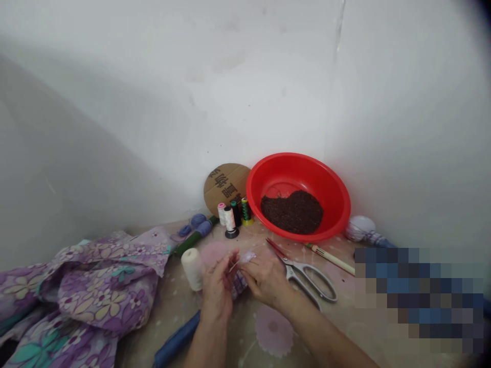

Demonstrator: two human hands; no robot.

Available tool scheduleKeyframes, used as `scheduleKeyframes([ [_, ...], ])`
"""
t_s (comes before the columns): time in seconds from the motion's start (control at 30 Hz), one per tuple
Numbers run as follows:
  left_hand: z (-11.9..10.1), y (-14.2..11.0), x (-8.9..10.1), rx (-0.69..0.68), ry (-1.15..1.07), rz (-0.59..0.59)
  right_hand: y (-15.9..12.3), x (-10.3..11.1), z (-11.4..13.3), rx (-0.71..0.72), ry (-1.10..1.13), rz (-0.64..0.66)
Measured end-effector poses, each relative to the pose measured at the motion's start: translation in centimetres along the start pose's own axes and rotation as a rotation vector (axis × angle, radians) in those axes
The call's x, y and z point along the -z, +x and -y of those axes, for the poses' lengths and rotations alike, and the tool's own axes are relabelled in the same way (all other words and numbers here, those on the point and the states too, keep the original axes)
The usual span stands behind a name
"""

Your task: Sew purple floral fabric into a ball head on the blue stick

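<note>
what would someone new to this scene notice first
The bright red basin at the back of the table, with a dark brown heap in it, stands out most against the pale wall. Next come the purple floral cloth bunched at the left, and the left hand and right hand meeting front and centre at a small, pale, blurry item.

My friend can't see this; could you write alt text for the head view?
A person's left hand and right hand are close together at a small pale item above a flower-patterned tabletop. Beyond are thread spools and a red basin holding a dark brown mass; scissors lie right, purple floral cloth left.
</note>
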State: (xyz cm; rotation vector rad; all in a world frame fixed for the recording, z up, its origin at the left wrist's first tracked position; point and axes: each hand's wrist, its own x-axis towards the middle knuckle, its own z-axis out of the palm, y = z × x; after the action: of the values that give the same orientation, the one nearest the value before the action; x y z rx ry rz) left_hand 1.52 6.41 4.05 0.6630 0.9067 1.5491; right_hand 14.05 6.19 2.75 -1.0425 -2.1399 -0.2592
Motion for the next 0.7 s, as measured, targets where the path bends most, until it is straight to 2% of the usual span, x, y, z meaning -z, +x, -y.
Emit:
scheduleKeyframes([
  [0.23,-0.8,0.5,0.5,-0.134,0.03,-0.112,0.5,1.0,-0.4,-0.068,0.212,-0.018],
  [0.33,-0.8,0.8,0.8,-0.2,0.175,-0.141,0.9,1.7,-0.6,-0.135,0.377,-0.011],
  [0.53,0.0,2.0,2.5,-0.278,0.66,-0.124,1.5,2.7,-1.1,-0.295,0.81,0.027],
  [0.63,0.0,2.0,2.9,-0.296,0.714,-0.168,1.6,2.8,-1.3,-0.431,1.054,0.106],
  [0.7,-0.3,1.7,2.6,-0.323,0.672,-0.232,1.5,2.7,-1.5,-0.541,1.144,0.137],
])
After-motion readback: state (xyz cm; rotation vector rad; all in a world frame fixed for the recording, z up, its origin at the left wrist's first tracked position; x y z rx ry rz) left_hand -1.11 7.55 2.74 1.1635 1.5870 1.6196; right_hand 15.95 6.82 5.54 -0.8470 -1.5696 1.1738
